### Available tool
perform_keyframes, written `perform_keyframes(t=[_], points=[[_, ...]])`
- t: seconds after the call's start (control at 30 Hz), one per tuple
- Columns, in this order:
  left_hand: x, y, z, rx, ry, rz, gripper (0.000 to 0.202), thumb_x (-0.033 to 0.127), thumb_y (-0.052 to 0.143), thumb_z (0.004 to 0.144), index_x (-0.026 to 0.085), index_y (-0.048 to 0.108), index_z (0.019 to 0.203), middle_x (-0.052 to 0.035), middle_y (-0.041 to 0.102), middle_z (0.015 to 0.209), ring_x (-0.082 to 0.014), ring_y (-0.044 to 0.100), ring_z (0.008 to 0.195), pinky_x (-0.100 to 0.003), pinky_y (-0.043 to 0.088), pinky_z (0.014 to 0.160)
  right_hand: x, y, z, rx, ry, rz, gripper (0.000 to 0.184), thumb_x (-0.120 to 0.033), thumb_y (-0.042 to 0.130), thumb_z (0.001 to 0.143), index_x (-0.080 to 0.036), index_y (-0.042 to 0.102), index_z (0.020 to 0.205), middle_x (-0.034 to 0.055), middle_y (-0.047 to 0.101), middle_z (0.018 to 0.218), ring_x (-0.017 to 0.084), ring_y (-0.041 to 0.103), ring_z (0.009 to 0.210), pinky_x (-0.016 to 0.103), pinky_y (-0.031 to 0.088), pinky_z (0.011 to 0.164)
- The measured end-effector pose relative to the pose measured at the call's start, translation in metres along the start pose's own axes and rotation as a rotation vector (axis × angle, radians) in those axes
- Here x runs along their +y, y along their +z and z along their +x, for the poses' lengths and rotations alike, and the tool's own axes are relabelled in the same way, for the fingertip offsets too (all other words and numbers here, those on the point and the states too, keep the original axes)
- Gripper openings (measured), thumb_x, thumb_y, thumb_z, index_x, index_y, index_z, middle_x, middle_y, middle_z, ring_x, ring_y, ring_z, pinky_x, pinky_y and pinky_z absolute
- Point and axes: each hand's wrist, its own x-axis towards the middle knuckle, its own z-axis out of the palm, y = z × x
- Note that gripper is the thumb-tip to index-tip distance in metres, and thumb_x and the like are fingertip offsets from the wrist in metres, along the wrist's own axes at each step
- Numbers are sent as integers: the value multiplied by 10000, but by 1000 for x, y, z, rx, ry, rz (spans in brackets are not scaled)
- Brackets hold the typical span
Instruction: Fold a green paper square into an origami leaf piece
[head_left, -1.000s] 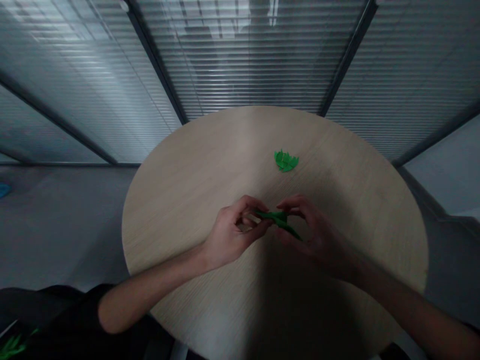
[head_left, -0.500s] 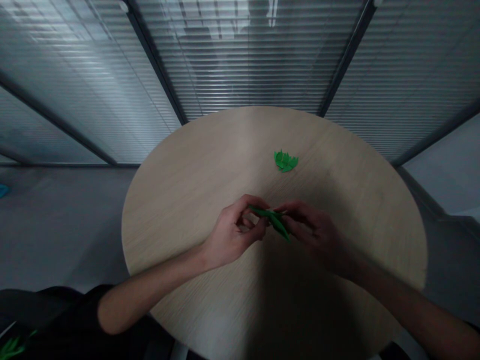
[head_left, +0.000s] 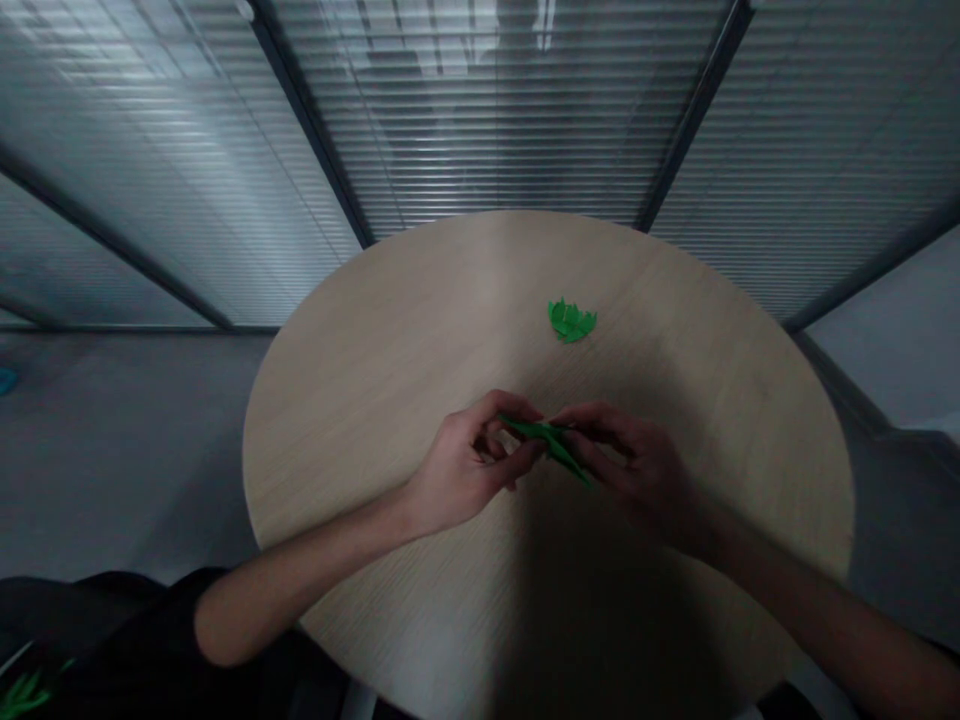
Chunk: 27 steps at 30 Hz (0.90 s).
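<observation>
Between my two hands is a piece of green folded paper [head_left: 564,451], held above the middle of the round wooden table [head_left: 360,380]. My left hand [head_left: 480,455] pinches its left side, thumb below and index finger along the top edge. My right hand [head_left: 630,455] grips its right side between thumb and fingertips, in shadow. The fingers hide part of the paper, so its exact shape is unclear. Farther back on the table lies a spiky green folded-paper piece [head_left: 571,321], apart from both hands.
Glass partitions with blinds [head_left: 495,130] stand right behind the table's far edge. Grey floor [head_left: 112,450] shows at the left. A small blue object [head_left: 7,380] lies at the far left edge. Something bright green [head_left: 26,692] shows at the lower left corner.
My left thumb has slid to the right along the paper. The lower right flap has shifted slightly right and down. The green piece farther back has not moved.
</observation>
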Motion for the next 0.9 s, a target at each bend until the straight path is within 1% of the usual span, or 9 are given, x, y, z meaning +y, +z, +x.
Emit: perform_keyframes(t=[0.1,0.2,0.43,0.6,0.77,0.83,0.9], points=[[0,1,0,2,-10,-29,245,285,738,904,153,634,1083,3,685,744,-75,611,477,-155,527,437,0,0,0,-6,-9,5,117,-243,638,994,-224,737,1053,16,798,918,145,766,807,235,605,733],[0,1,-1,0,-9,-19,236,268,737,902,154,634,1081,7,681,725,-73,608,470,-141,510,422,0,-1,-1,-1,-23,3,121,-242,643,993,-227,741,1063,16,800,925,145,767,807,235,605,731],[-1,0,0,17,40,45,249,271,745,905,158,625,1092,10,681,740,-64,604,477,-129,488,422,0,0,-1,21,-61,-37,125,-221,641,990,-234,741,1066,10,801,914,143,765,790,234,602,717],[1,1,-1,19,46,44,224,253,743,899,161,616,1058,0,699,812,-41,580,457,-117,461,400,0,-1,-2,27,-99,-79,119,-203,646,984,-227,738,1056,11,800,905,142,764,784,232,596,716],[2,1,-1,25,36,32,215,241,744,878,159,612,1027,29,645,725,-41,547,435,-116,438,385,0,-1,-3,16,-112,-82,124,-211,643,993,-233,730,1078,4,794,901,129,756,780,218,589,717],[0,0,0,30,43,42,206,236,743,872,160,618,1017,30,637,721,-39,527,437,-116,429,381,-1,-1,-3,17,-104,-75,125,-216,639,995,-234,721,1089,3,790,907,125,756,786,212,591,720],[-1,0,0,46,48,40,199,231,734,875,163,616,1020,22,642,754,-37,523,443,-120,426,380,-2,-1,-4,29,-77,-72,146,-233,631,1001,-232,696,1132,0,782,889,121,752,770,196,586,676]])
